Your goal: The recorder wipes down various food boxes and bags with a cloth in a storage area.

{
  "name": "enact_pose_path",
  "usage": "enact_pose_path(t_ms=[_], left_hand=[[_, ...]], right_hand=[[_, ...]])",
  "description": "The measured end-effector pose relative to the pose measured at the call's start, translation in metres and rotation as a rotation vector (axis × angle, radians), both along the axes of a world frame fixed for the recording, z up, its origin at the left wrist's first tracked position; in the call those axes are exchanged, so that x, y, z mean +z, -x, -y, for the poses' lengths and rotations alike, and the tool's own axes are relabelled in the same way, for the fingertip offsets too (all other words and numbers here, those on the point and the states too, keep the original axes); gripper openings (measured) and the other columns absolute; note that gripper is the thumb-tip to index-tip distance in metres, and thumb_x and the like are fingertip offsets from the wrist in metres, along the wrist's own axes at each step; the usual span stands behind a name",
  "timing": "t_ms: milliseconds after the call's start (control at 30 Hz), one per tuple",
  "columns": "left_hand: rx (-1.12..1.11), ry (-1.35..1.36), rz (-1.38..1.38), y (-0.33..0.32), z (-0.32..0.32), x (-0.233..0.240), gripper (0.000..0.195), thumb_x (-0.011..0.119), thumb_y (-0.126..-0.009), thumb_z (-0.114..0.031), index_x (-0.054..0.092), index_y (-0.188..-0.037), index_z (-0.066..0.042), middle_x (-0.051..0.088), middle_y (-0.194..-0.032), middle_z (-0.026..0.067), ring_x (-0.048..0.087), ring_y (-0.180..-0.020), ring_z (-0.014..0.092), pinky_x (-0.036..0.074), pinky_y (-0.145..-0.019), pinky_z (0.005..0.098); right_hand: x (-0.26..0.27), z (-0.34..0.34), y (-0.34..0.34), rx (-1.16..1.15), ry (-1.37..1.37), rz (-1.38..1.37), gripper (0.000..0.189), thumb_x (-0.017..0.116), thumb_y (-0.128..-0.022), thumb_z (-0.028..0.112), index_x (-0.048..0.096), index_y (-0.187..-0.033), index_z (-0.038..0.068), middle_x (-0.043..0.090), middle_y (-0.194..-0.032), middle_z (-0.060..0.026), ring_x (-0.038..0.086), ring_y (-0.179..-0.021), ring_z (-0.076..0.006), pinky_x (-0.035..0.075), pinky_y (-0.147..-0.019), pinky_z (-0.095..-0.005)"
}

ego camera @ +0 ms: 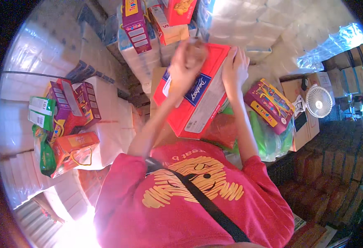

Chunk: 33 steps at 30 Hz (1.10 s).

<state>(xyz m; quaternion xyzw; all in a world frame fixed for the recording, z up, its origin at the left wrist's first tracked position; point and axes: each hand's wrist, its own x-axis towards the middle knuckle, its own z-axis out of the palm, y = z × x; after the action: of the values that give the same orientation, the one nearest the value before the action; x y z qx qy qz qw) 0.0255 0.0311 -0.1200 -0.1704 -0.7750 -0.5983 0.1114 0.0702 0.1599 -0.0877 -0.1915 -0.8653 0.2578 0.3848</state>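
A red cardboard box (214, 52) with a dark blue label panel and a grey side strip is tilted in front of my chest. My right hand (235, 68) grips its right edge near the far corner, fingers over the rim. Above the box's left part is my left hand (184, 69), blurred by motion. A brownish, roundish blur (196, 52) shows at its fingers; whether it is an object in the hand cannot be told. Under the box, a brown cardboard surface (160, 74) is partly visible.
Purple and red gift boxes (136, 34) stand on wrapped stacks ahead. More boxes (76, 144) and green packs (42, 111) sit at left. To the right are a purple box (269, 105) on green plastic bags (262, 133) and a white fan (318, 100).
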Motion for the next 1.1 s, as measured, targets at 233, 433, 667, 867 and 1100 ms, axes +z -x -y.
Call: enact_pose_path(t_ms=[233, 433, 667, 867, 1100], left_hand=[[-0.137, -0.055, 0.006, 0.009, 0.008, -0.025, 0.061, 0.062, -0.066, -0.018, 0.044, -0.123, -0.009, 0.057, -0.110, 0.0157, 0.055, -0.102, 0.030, 0.043, -0.086, 0.0355], [0.044, 0.115, -0.067, 0.058, 0.018, -0.075, 0.064, 0.065, -0.067, -0.026, 0.041, -0.126, -0.017, 0.054, -0.113, 0.0144, 0.053, -0.104, 0.030, 0.041, -0.089, 0.0366], [-0.407, -0.142, -0.119, -0.037, -0.014, 0.019, 0.062, 0.065, -0.064, -0.015, 0.044, -0.122, -0.007, 0.047, -0.123, 0.0159, 0.040, -0.118, 0.034, 0.032, -0.098, 0.0375], [0.107, 0.085, -0.074, 0.078, 0.015, -0.070, 0.054, 0.060, -0.077, -0.026, 0.039, -0.125, -0.012, 0.057, -0.108, 0.0169, 0.060, -0.091, 0.027, 0.047, -0.076, 0.0365], [-0.282, -0.110, -0.286, -0.001, -0.022, 0.027, 0.050, 0.064, -0.070, -0.018, 0.045, -0.116, -0.009, 0.049, -0.118, 0.0120, 0.044, -0.112, 0.029, 0.036, -0.092, 0.0373]], right_hand=[[-0.018, -0.022, -0.011, 0.027, 0.016, -0.054, 0.031, 0.035, -0.092, 0.025, 0.056, -0.093, 0.002, 0.055, -0.093, -0.0130, 0.047, -0.090, -0.0343, 0.041, -0.076, -0.0432], [-0.007, -0.005, -0.006, 0.017, 0.046, -0.055, 0.029, 0.037, -0.092, 0.024, 0.056, -0.090, 0.003, 0.054, -0.089, -0.0122, 0.048, -0.087, -0.0331, 0.040, -0.075, -0.0432], [-0.026, -0.025, -0.010, 0.077, -0.147, 0.004, 0.032, 0.036, -0.091, 0.026, 0.057, -0.089, 0.002, 0.055, -0.091, -0.0132, 0.048, -0.087, -0.0347, 0.040, -0.076, -0.0434], [-0.015, -0.006, -0.006, 0.030, 0.015, -0.047, 0.032, 0.034, -0.092, 0.026, 0.057, -0.094, 0.003, 0.057, -0.094, -0.0129, 0.048, -0.089, -0.0355, 0.041, -0.076, -0.0449], [-0.004, -0.003, -0.002, 0.001, -0.049, 0.035, 0.029, 0.035, -0.091, 0.023, 0.056, -0.093, 0.003, 0.057, -0.094, -0.0130, 0.048, -0.090, -0.0369, 0.043, -0.074, -0.0461]])
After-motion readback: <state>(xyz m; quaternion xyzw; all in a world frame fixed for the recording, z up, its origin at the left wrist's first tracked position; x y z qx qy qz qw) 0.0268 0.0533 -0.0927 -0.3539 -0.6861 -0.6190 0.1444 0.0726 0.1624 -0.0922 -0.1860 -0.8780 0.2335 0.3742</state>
